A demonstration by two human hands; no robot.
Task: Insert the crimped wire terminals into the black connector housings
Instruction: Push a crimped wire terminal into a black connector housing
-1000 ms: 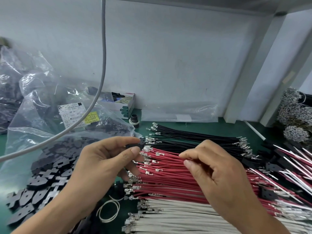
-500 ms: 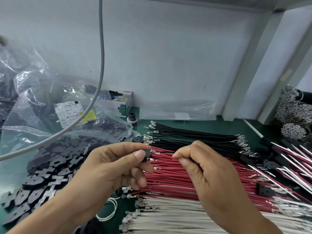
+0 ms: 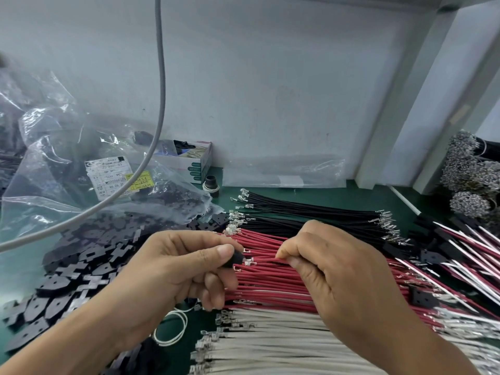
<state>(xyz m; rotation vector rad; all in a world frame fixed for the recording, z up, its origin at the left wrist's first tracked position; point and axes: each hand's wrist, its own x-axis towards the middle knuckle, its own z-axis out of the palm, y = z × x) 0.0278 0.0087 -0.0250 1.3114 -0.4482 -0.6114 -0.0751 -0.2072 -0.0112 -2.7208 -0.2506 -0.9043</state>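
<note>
Small black plastic connector housing (image 3: 236,259) is pinched by left hand (image 3: 173,269), thin red crimped wire (image 3: 266,260) is pinched by right hand (image 3: 335,274), metal terminal held just beside housing, above the red wire bundle (image 3: 270,285).

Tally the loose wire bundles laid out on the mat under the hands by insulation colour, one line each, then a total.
Black wire bundle: 1
Red wire bundle: 1
White wire bundle: 1
Total: 3 bundles. The wires within each are too many and too overlapped to count singly.

Your left hand (image 3: 186,269) pinches a small black housing (image 3: 237,259). Your right hand (image 3: 332,269) holds a red wire (image 3: 266,262), its metal terminal (image 3: 249,262) just beside the housing.
</note>
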